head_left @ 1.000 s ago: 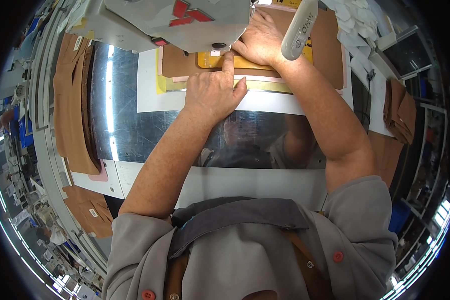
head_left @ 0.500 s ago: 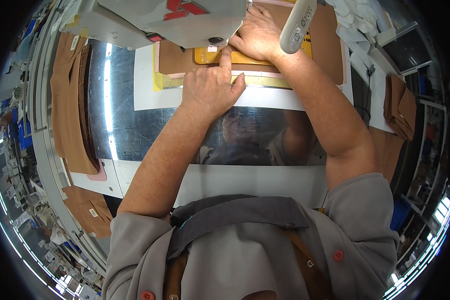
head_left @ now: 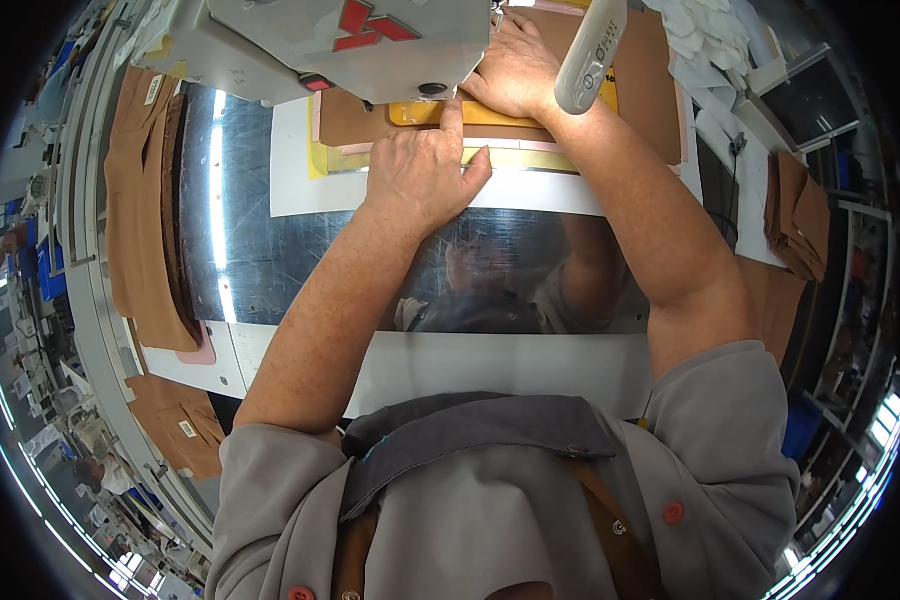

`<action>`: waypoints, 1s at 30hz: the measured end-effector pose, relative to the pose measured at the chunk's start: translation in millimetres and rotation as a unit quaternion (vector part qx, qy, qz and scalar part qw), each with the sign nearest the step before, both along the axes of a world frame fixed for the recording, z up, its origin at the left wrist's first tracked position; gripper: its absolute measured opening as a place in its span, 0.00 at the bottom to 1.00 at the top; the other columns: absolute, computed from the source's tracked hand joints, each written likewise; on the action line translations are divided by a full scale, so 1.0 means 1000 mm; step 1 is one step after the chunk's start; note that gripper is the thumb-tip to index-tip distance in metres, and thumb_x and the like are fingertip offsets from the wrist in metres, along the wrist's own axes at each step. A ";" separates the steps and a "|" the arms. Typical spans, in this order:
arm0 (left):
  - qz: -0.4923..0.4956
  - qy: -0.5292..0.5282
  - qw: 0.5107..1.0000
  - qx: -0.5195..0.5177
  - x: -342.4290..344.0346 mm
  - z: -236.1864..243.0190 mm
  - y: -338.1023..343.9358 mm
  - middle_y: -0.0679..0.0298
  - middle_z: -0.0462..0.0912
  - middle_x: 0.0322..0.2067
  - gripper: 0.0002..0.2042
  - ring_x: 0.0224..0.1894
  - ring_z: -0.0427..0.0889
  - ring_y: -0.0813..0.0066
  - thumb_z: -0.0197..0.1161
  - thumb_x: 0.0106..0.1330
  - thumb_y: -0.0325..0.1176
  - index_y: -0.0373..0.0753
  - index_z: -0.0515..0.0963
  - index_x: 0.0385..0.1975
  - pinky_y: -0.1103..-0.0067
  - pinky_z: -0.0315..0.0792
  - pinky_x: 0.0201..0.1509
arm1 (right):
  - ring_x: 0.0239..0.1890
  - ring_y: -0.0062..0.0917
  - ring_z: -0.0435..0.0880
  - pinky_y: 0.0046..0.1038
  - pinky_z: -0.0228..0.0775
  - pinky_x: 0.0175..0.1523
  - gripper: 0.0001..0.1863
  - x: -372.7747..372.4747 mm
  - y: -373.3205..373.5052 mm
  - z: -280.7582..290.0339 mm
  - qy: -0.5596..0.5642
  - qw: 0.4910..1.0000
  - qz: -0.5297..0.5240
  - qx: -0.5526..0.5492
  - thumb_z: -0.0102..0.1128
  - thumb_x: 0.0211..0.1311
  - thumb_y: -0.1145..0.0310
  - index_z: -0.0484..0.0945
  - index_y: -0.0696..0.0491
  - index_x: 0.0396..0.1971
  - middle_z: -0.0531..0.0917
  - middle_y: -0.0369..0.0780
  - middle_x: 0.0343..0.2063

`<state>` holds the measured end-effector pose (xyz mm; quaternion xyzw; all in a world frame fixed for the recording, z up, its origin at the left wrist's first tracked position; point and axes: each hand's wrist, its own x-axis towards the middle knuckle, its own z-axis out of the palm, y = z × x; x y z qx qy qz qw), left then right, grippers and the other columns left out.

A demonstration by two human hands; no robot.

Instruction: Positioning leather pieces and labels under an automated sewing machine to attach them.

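My left hand [head_left: 415, 175] lies at the near edge of a brown fabric piece [head_left: 355, 120], its index finger stretched forward and its thumb apart. That fingertip touches down by a yellow strip [head_left: 515, 113] on the fabric. Just right of it, my right hand [head_left: 515, 75] rests flat over the strip and fabric, fingers pointing away from me. Its far fingertips are partly hidden beside the grey-white sewing machine head [head_left: 370, 50]. The fabric lies in a flat frame with pale yellow and pink edging [head_left: 520, 157], on a white sheet [head_left: 310, 190].
A shiny metal plate [head_left: 260, 270] covers the near table. Folded brown fabric pieces [head_left: 140, 230] are stacked at left, with more [head_left: 798, 215] at right. A pale rounded bar [head_left: 590, 60] hangs above my right wrist. White scraps [head_left: 705, 45] heap at back right.
Both hands keep nearly the same place and pose on the work. The whole view has shifted slightly.
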<state>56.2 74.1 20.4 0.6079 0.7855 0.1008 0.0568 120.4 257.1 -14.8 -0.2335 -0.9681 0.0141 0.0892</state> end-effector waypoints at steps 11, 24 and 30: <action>-0.050 0.012 0.998 0.032 -0.001 -0.003 -0.008 0.52 0.84 0.18 0.35 0.25 0.88 0.54 0.59 0.65 0.52 0.31 0.72 0.65 0.61 0.83 0.35 | 0.62 0.47 0.75 0.50 0.58 0.70 0.29 0.016 -0.003 -0.001 0.146 0.987 0.060 0.029 0.53 0.66 0.50 0.77 0.55 0.59 0.80 0.51 0.55; -0.028 0.004 1.000 0.005 0.000 0.002 -0.005 0.49 0.85 0.22 0.36 0.26 0.89 0.54 0.60 0.63 0.52 0.29 0.73 0.64 0.61 0.83 0.39 | 0.79 0.31 0.54 0.40 0.38 0.82 0.34 -0.005 0.000 -0.015 0.006 0.999 -0.013 0.031 0.36 0.77 0.45 0.60 0.45 0.76 0.60 0.38 0.76; -0.040 0.003 0.999 0.018 0.003 0.004 -0.009 0.51 0.85 0.20 0.35 0.25 0.88 0.55 0.61 0.62 0.51 0.28 0.74 0.63 0.63 0.83 0.38 | 0.79 0.31 0.53 0.38 0.39 0.83 0.31 0.009 -0.003 0.001 -0.029 1.000 -0.003 -0.011 0.39 0.78 0.50 0.59 0.44 0.76 0.59 0.37 0.77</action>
